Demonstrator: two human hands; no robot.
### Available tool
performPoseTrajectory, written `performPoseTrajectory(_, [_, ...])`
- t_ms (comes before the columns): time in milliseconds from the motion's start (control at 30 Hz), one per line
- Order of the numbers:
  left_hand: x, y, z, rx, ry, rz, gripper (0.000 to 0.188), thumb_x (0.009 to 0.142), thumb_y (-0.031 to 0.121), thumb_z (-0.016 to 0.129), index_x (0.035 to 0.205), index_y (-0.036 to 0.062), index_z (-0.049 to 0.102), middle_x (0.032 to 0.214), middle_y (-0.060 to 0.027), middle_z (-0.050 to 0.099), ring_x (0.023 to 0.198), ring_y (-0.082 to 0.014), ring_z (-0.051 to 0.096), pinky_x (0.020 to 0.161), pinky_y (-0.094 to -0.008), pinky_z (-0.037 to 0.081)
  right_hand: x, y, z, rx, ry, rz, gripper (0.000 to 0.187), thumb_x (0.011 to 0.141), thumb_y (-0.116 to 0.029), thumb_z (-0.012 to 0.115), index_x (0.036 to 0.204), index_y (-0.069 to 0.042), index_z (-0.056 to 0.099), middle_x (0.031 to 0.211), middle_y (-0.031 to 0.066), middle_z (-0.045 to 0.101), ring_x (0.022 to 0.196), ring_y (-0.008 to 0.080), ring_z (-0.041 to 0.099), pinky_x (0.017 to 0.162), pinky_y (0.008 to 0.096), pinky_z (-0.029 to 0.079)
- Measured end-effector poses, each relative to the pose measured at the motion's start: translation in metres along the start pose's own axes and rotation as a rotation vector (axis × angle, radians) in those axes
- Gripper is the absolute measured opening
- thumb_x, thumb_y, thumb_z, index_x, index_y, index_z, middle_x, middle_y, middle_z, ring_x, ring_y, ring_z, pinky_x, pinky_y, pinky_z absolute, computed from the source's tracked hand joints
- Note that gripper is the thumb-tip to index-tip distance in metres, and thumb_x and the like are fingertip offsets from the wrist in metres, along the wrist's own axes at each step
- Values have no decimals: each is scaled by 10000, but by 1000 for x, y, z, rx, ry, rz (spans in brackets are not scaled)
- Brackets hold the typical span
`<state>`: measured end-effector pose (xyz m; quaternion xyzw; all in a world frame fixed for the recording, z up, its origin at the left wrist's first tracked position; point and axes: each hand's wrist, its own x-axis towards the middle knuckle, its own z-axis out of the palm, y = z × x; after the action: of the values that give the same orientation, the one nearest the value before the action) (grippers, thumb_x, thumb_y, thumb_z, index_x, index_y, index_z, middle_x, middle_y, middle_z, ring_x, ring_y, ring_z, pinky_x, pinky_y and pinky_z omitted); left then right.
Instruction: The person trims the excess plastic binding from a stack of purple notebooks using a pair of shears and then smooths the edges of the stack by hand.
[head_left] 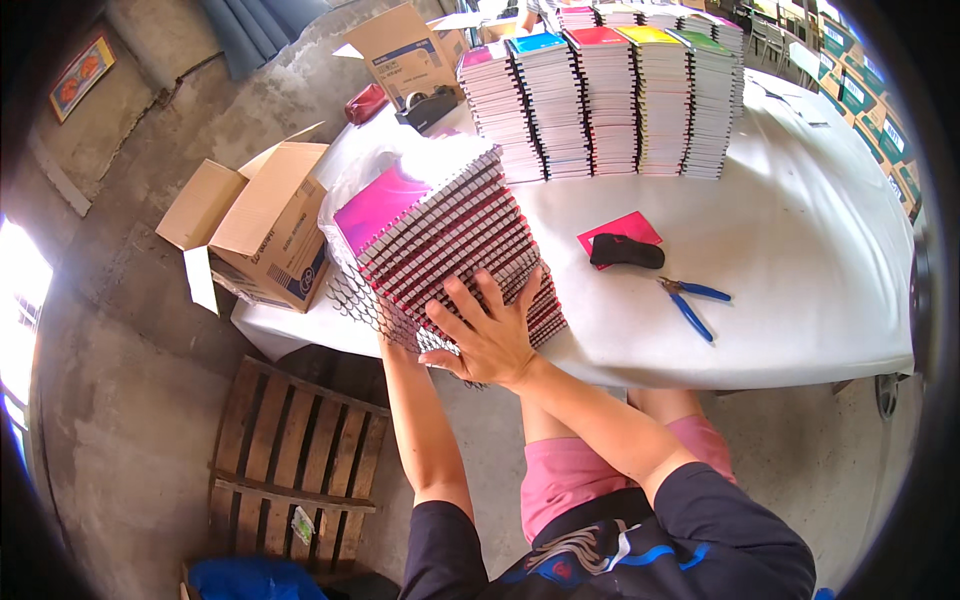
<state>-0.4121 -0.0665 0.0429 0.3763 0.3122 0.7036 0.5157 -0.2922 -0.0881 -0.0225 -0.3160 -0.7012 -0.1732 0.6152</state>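
Note:
A tall stack of spiral-bound notebooks (440, 240) with a magenta top cover sits tilted at the table's near left edge, its red and dark spines facing me. My right hand (490, 335) lies against the lower spines with its fingers spread. At the stack's lower left corner is my left hand (392, 322), its fingers hidden behind black wire loops (365, 300) and the notebooks. Right of the stack, blue-handled pliers (692, 302) lie with handles apart. A black pouch-like item (626, 251) rests partly on a pink-red card (630, 228).
Several tall stacks of bound notebooks (610, 110) with coloured covers stand at the back of the white-covered table (800, 260). An open carton (270, 230) is at the left edge, another carton (405, 60) behind. A tape dispenser (428, 108) sits far left. Below is a wooden pallet (290, 450).

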Motion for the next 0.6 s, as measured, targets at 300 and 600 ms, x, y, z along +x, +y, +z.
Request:
performPoseTrajectory(300, [4,-10,-1,-37,19,-28,920,771,774,273,1402,105,269,1361,-119,406,1246,-295,391,1022,-442,340,4,-3,-17,92,-129,84,647,836,-651,348,1333,-244,425,1430,48,329,1356,270,203,966,695,-83])
performPoseTrajectory(600, [-38,-17,-75,-121,-67,297,930,753,773,359,1376,84,316,1258,-111,474,1095,-246,497,926,-387,410,-3,141,-178,-404,-494,602,799,786,-537,570,1413,-151,260,1445,104,281,1326,262,277,967,662,183])
